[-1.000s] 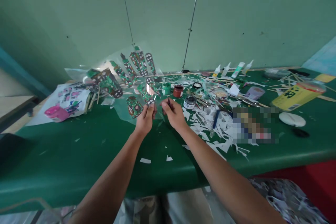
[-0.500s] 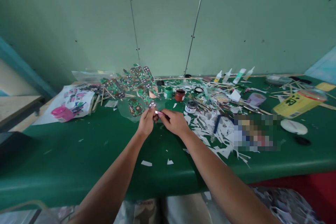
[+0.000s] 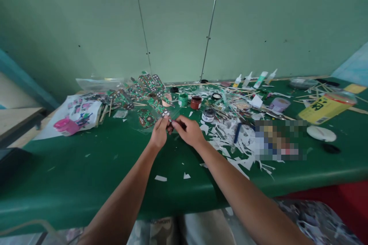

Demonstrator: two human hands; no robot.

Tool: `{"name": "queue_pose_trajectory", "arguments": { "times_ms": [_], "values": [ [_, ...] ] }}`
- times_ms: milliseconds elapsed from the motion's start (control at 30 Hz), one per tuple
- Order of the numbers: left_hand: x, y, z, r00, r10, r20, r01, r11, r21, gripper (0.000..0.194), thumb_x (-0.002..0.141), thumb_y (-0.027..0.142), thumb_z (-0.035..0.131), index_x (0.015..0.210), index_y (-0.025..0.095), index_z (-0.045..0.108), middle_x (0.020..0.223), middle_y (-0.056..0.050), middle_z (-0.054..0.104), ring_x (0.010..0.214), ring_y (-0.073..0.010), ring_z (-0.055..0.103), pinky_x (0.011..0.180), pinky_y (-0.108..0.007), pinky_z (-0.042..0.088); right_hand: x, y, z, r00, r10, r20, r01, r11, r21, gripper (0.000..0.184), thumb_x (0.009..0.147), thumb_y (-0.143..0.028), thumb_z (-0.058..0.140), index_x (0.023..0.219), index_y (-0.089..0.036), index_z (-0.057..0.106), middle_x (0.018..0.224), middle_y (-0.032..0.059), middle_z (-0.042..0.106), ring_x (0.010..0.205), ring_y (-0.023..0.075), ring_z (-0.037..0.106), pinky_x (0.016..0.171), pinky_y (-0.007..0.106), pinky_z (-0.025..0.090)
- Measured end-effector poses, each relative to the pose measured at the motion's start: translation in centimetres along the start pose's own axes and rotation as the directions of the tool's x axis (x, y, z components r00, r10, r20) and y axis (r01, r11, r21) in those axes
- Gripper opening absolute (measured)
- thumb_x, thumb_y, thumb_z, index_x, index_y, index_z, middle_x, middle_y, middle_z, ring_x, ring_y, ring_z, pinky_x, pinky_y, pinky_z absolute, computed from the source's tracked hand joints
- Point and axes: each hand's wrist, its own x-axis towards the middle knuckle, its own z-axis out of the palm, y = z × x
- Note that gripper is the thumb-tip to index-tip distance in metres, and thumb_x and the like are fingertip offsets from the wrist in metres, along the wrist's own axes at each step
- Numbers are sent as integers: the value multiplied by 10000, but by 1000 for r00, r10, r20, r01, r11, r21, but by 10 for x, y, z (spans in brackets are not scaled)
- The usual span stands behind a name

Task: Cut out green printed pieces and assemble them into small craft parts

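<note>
My left hand pinches the lower corner of a clear plastic sheet that bears several pieces patterned in green, brown and white. The sheet fans up and away over the table. My right hand is closed close beside the left one, its thumb and finger meeting at the sheet's corner. A small dark pinkish bit shows at those fingertips, too small to name. Just beyond the hands stand a green paint jar, a dark red paint jar and a jar with a dark top.
White paper scraps lie right of my hands, with a blue-handled tool among them. A yellow tub lies on its side at right, near a white oval object. Glue bottles stand by the wall. A pink container is at left.
My right hand has come left to meet my left hand. The patterned sheet has tilted down from its raised position. A small pink-and-white thing showed between the fingers half a second ago.
</note>
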Motion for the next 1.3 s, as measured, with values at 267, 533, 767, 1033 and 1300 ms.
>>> {"name": "queue_pose_trajectory", "arguments": {
  "times_ms": [267,533,767,1033,1300],
  "values": [
    [-5,-5,-1,990,-15,139,7,998,56,465,812,551,576,535,202,445,498,32,405,487,-112,401,482,-269,360,7,3,3,978,84,-189,-30,961,275,397,857,-567,434,631,-241,438,510,-44,421,494,131,422,496,258,305],
    [-5,-2,-5,985,-3,171,-7,998,57,464,839,543,537,543,189,497,510,18,435,517,-121,421,529,-281,376,9,6,-3,968,68,-241,-26,984,175,403,884,-566,371,631,-253,358,526,-34,383,525,151,438,540,272,315],
    [1,1,-1,997,8,73,-8,1000,-5,441,853,519,511,561,210,397,505,52,342,480,-102,369,474,-254,350,2,4,-8,990,-123,-61,127,990,62,302,958,-424,304,830,-235,501,730,23,577,689,176,570,628,272,387],
    [2,-3,-2,1000,-16,27,15,1000,17,413,840,464,549,551,210,398,509,48,371,494,-106,414,507,-259,383,2,3,-2,984,-178,8,178,978,-111,318,959,-421,358,784,-236,548,757,35,631,703,175,598,577,253,361],
    [-1,5,1,989,12,150,-12,1000,0,459,812,561,554,557,204,419,515,49,361,483,-100,378,488,-256,356,3,10,-11,981,-96,-168,61,977,-203,349,957,-454,348,832,-236,589,706,34,635,646,179,598,551,253,335]
  ]
}}
